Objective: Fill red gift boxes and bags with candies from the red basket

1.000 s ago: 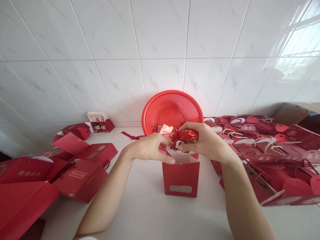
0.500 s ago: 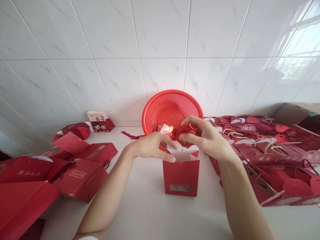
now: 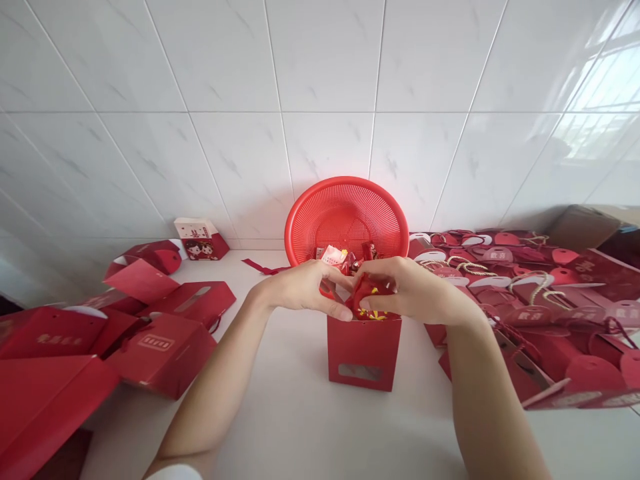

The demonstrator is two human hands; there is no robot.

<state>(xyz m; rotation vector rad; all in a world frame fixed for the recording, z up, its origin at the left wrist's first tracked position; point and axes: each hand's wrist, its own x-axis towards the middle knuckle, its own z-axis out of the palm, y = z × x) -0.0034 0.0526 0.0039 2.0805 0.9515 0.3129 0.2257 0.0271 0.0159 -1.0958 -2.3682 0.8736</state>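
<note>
A red cardboard gift box [image 3: 364, 350] with a small window in its front stands upright, its top folded open. At its upper left rim is my left hand [image 3: 315, 288], thumb and fingers curved around the edge. My right hand [image 3: 407, 290] is closed on a shiny red packet [image 3: 376, 305] with yellow markings, at the mouth of the box. Both hands cover much of the opening. Behind them a red plastic basket [image 3: 347, 190] leans near the wall, with several wrapped sweets [image 3: 334, 256] at its bottom.
Several red boxes [image 3: 163, 353] lie in a heap at the left, with a box with cartoon figures [image 3: 201, 248] near the wall. Rows of red boxes [image 3: 530, 313] with rope handles fill the right. A red ribbon [image 3: 263, 268] lies left of the basket.
My right hand has moved down with the red packet, from above the box to its opening. My left hand stays at the box's rim. More sweets in the basket now show.
</note>
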